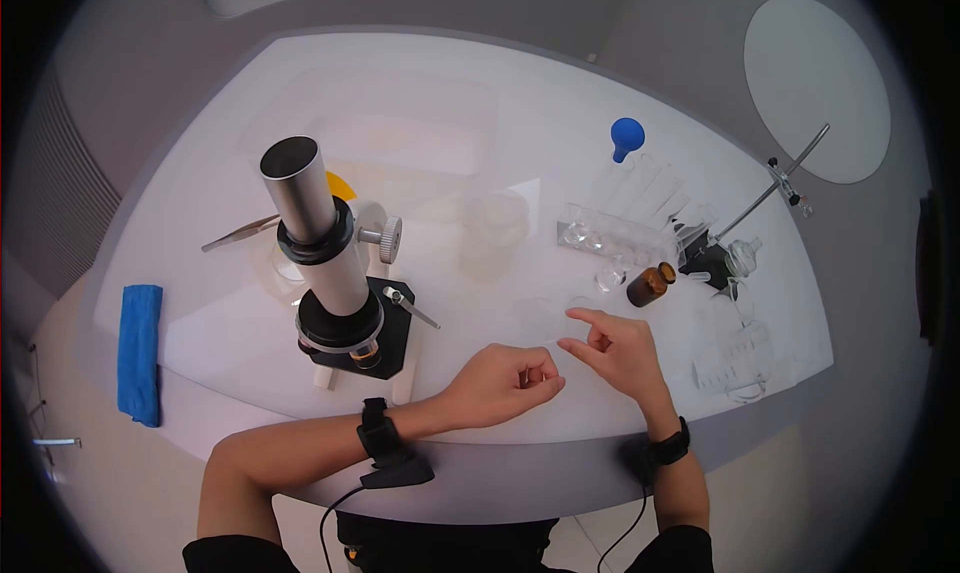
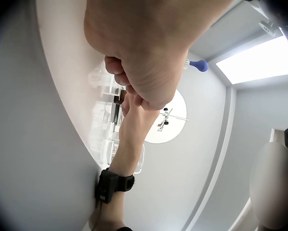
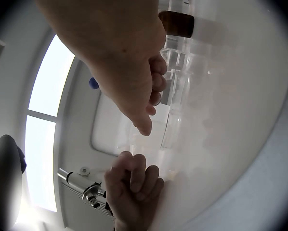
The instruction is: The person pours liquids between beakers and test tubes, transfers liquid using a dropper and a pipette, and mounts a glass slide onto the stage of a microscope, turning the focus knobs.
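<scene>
Low over the front of the white table, my left hand [image 1: 500,385] is turned on its side with its fingers curled in toward the palm, and no held thing shows in them. Just right of it is my right hand [image 1: 622,358], its thumb and index finger stretched toward the left hand with a gap between their tips. Beyond those tips lies a faint clear round piece of glass [image 1: 580,303]. Behind the right hand a brown glass bottle [image 1: 648,285] leans on its side, near a small clear glass vessel [image 1: 610,275].
A microscope [image 1: 335,283] stands left of the hands, with metal tweezers [image 1: 240,231] behind it. At the left edge lies a folded blue cloth [image 1: 140,353]. On the right are a test tube rack [image 1: 610,238], a blue rubber bulb [image 1: 627,135], a clamp stand [image 1: 770,195] and a clear beaker [image 1: 740,358].
</scene>
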`<state>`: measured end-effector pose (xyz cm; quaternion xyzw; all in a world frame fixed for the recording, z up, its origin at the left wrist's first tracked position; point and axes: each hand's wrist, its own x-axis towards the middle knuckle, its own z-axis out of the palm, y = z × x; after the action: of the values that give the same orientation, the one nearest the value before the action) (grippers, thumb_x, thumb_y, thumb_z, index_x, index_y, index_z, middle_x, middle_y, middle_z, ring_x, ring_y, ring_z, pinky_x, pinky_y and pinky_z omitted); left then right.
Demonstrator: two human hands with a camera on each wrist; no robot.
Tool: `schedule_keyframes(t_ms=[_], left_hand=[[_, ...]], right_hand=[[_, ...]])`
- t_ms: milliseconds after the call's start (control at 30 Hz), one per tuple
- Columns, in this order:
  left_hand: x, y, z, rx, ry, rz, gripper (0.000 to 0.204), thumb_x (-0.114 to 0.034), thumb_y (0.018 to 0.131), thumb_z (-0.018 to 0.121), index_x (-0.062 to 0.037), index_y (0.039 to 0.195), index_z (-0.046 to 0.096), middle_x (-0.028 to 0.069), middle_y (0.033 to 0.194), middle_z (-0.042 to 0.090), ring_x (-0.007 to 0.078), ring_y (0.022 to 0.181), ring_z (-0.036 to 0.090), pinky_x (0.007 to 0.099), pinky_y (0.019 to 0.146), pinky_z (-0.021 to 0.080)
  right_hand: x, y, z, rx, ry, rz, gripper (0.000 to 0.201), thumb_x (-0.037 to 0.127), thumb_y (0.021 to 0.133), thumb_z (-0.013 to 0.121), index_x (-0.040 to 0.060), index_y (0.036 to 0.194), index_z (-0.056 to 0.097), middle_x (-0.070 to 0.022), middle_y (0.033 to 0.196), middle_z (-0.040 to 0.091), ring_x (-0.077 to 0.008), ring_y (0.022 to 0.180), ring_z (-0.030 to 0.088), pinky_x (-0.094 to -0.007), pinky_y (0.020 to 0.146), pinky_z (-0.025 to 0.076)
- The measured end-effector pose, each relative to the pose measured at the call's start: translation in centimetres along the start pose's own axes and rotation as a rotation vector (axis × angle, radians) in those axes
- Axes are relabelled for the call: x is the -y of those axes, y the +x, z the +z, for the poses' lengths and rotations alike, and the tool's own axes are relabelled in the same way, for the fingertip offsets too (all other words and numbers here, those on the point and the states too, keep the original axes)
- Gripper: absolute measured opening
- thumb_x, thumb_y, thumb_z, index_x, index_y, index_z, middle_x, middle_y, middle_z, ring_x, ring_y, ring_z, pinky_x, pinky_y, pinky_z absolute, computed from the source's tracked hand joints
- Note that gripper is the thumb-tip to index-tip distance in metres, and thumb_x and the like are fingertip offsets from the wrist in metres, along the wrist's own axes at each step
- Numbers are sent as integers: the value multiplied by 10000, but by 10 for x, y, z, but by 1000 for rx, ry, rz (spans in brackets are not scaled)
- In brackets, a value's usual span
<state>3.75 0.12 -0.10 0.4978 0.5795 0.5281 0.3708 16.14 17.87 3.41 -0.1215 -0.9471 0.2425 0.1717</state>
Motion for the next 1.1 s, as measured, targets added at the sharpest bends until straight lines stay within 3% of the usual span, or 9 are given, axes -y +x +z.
schedule_keyframes(t_ms=[233,767,1100], left_hand=[[2,1,0,-12,24,36,173,-175,914,650,-10,862,639,-8,653,599,43,560,481,226,528,398],[-1,0,0,-12,30,16,183,-185,916,648,-11,863,639,-9,651,592,42,561,475,229,528,393],[-1,0,0,-18,42,35,184,-191,911,650,-13,863,644,-2,620,579,52,546,483,235,525,393]], right_hand=[[0,1,1,19,-168,-15,324,275,756,804,109,1023,727,-22,532,521,-162,452,505,-291,461,404],[0,-1,4,85,-73,31,321,259,758,796,112,1032,715,-18,521,481,-165,457,492,-301,474,401],[5,1,8,49,-160,9,303,312,767,792,122,997,737,-33,536,541,-190,468,529,-308,473,418]])
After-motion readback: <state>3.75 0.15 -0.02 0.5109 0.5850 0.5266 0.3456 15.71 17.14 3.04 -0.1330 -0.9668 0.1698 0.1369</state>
